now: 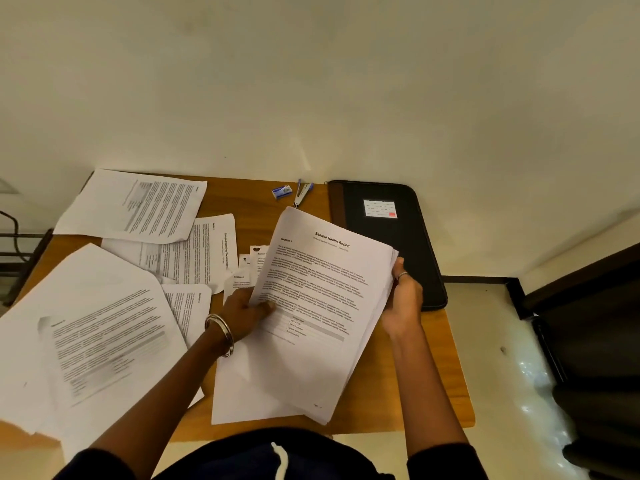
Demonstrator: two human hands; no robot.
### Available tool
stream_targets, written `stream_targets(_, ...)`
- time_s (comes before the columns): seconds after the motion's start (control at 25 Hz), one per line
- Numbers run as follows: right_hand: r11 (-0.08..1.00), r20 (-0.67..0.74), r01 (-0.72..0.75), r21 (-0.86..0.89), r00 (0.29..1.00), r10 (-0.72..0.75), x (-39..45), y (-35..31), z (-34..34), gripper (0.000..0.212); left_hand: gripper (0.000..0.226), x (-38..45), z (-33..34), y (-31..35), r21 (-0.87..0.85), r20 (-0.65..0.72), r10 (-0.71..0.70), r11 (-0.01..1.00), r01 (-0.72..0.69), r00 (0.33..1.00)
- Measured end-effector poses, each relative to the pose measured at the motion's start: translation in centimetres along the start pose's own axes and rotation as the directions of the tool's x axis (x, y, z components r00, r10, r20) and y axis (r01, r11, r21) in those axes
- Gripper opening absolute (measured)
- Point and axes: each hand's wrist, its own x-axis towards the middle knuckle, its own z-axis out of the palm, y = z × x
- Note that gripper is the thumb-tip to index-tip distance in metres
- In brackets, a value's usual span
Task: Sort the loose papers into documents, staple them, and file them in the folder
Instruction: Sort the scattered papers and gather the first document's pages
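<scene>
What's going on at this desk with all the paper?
A person is sorting papers. Both hands, left and right, hold a stack headed "Sample Health Report" above the desk. More loose sheets lie spread out on the left. The stapler and closed black folder sit untouched at the far edge, so nothing looks filed yet.
</scene>
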Motion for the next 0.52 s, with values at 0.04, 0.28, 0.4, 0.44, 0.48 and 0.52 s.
stream_targets(0.04,0.999,0.022,-0.024,0.025,0.999,0.023,0.0,0.2,-0.3,0.028,0.03,-0.2,0.1,-0.1,0.014,0.003,0.01,1.0,-0.01,1.0)
stream_targets(0.28,0.984,0.156,0.005,-0.176,0.987,0.022,0.4,2.7,-3.0,0.042,0.036,-1.4,3.3,-0.7,-0.084,-0.099,-0.13,0.989,0.122,0.987)
stream_targets(0.4,0.892,0.257,-0.045,-0.45,0.95,0.177,0.8,5.4,-4.6,0.024,0.058,-2.2,5.2,-0.1,-0.133,-0.182,-0.137,0.985,0.113,0.974)
stream_targets(0.44,0.852,0.255,-0.031,-0.522,0.948,0.191,1.0,6.2,-5.1,0.021,0.072,-2.4,5.5,0.2,-0.122,-0.187,-0.094,0.99,0.071,0.978)
stream_targets(0.48,0.818,0.23,-0.008,-0.575,0.958,0.171,1.1,6.7,-5.4,0.022,0.084,-2.5,5.7,0.5,-0.124,-0.174,-0.075,0.991,0.054,0.982)
stream_targets(0.52,0.794,0.193,0.022,-0.607,0.974,0.121,1.3,6.9,-5.7,0.024,0.09,-2.6,5.7,0.4,-0.125,-0.14,-0.076,0.99,0.059,0.987)
